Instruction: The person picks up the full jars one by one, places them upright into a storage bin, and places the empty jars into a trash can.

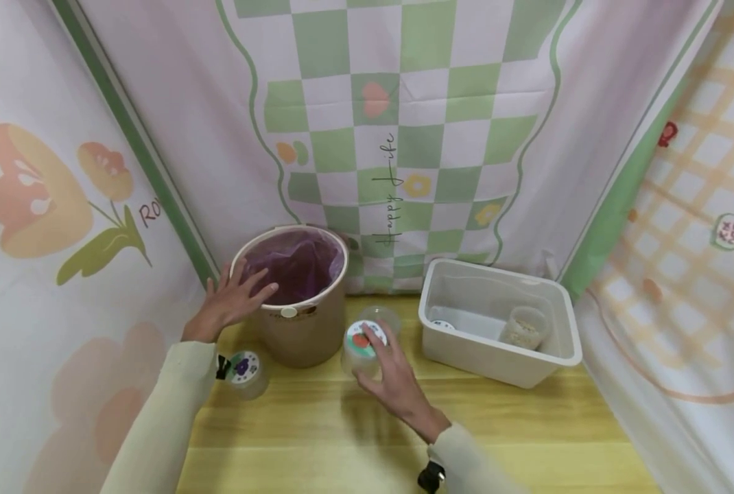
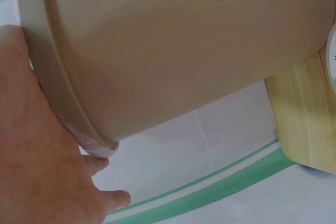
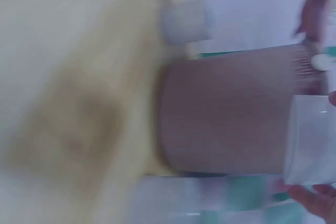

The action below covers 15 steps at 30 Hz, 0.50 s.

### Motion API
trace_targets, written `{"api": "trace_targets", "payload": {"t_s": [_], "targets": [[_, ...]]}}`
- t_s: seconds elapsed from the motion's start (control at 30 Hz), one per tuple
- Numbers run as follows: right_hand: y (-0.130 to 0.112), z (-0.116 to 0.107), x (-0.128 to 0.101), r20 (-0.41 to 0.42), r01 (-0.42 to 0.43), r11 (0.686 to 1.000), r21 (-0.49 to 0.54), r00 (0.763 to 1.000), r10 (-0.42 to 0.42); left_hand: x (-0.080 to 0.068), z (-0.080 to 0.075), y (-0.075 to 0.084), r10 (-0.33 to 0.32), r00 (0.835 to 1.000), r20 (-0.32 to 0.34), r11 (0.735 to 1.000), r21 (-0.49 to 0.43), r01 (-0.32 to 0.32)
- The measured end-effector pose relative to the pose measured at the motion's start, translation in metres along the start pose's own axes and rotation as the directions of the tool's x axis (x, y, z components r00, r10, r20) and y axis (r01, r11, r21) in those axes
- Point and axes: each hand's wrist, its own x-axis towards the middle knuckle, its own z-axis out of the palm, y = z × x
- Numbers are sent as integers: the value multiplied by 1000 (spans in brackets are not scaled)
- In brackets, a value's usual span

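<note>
My right hand (image 1: 399, 385) grips a clear plastic jar (image 1: 357, 362) from above, its thumb and fingers around the sides near the lid. That lid carries a green label with a red-orange picture. In the right wrist view the same jar (image 3: 314, 145) is held off the wooden table. My left hand (image 1: 228, 303) lies spread at the left rim of the beige trash bin (image 1: 302, 337), which has a purple liner bag (image 1: 314, 261) inside. In the left wrist view the palm (image 2: 39, 145) is right at the bin's rim, with fingertips showing beyond it.
A jar with a purple-pictured lid (image 1: 245, 370) stands left of the bin. Another clear jar (image 1: 387, 315) stands behind the held one. To the right, a white plastic basin (image 1: 490, 367) contains a jar with pale contents (image 1: 525, 331) and a white-topped item (image 1: 444, 324). Patterned curtains (image 1: 398, 103) surround the table.
</note>
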Motion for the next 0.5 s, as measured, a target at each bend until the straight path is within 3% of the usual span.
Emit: {"api": "trace_targets", "payload": {"t_s": [0.23,0.5], "targets": [[-42,-54,67,-4,41,999,-32,999,-41,1,2,0,-2,1000,-4,1000,-4,2],[-84,-77,135,23,63,997,-52,998,-62,2,1,0,-5,1000,-4,1000,17,5]]}}
